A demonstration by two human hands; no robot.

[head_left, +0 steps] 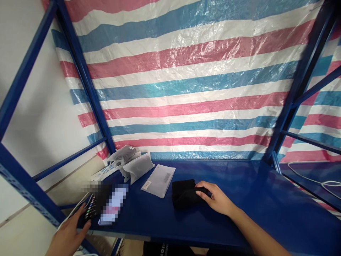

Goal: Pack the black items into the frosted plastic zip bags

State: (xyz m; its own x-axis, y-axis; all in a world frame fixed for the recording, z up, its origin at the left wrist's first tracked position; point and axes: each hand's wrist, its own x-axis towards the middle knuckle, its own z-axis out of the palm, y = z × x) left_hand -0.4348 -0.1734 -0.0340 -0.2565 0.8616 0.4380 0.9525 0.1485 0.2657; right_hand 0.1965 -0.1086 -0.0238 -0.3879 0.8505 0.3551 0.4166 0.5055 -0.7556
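Observation:
My right hand closes on the right end of a folded black cloth, thumb and fingers pinching its upper layer. The cloth lies on the blue table. At the table's left front corner, my left hand has its thumb and fingers spread at the near end of a dark object. That object is partly pixelated, with small coloured marks along one side. Beside it lies a bright, pixelated flat thing. A flat translucent bag with a white label rests left of the cloth.
Crumpled translucent packaging is heaped at the back left. Blue metal posts frame both sides, and a striped plastic sheet hangs behind. White cables run at the right.

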